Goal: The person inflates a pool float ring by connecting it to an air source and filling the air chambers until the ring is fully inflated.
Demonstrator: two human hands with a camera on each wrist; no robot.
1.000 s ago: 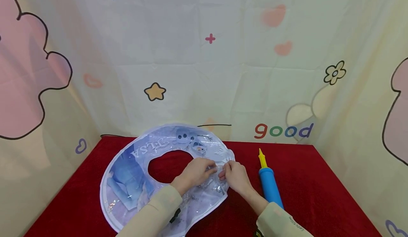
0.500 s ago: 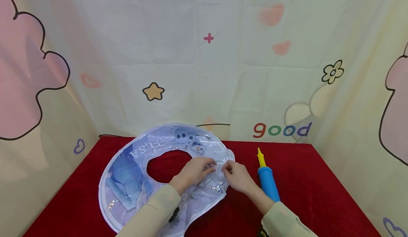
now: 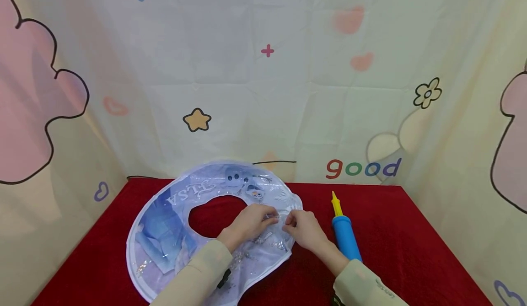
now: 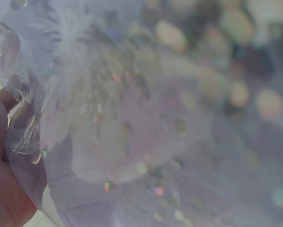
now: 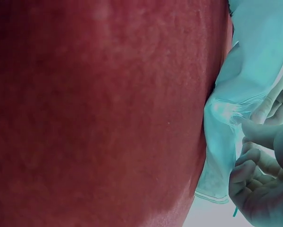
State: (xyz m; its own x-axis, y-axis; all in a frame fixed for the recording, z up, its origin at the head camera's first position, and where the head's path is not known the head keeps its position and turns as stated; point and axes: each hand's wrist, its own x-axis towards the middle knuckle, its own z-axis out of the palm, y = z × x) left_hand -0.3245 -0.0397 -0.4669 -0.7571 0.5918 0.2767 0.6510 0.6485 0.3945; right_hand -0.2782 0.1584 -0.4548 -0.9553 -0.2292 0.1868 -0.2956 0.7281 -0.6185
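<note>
A flat-looking swim ring [image 3: 158,223], clear and pale blue-purple with "ELSA" lettering and loose glitter, lies on the red cloth. On its right side, my left hand [image 3: 251,222] pinches the clear plastic between thumb and fingers. Just right of it, my right hand [image 3: 306,229] has its fingers curled and pinches at the ring near the outer edge. Glittery plastic [image 4: 127,137] fills the left wrist view, blurred. Seen from the right wrist, the thumb and curled fingers of the right hand [image 5: 267,184] meet at gathered film; the small part between them is hidden.
A blue hand pump [image 3: 346,238] with a yellow nozzle [image 3: 337,204] lies just right of my right hand, partly behind the forearm. Red cloth [image 3: 403,246] covers the table. A printed curtain [image 3: 230,68] hangs behind and at both sides.
My right hand shifts slightly right, then back toward the left hand, its fingers curling closer together. The left hand and ring stay nearly in place; the head view drifts slightly.
</note>
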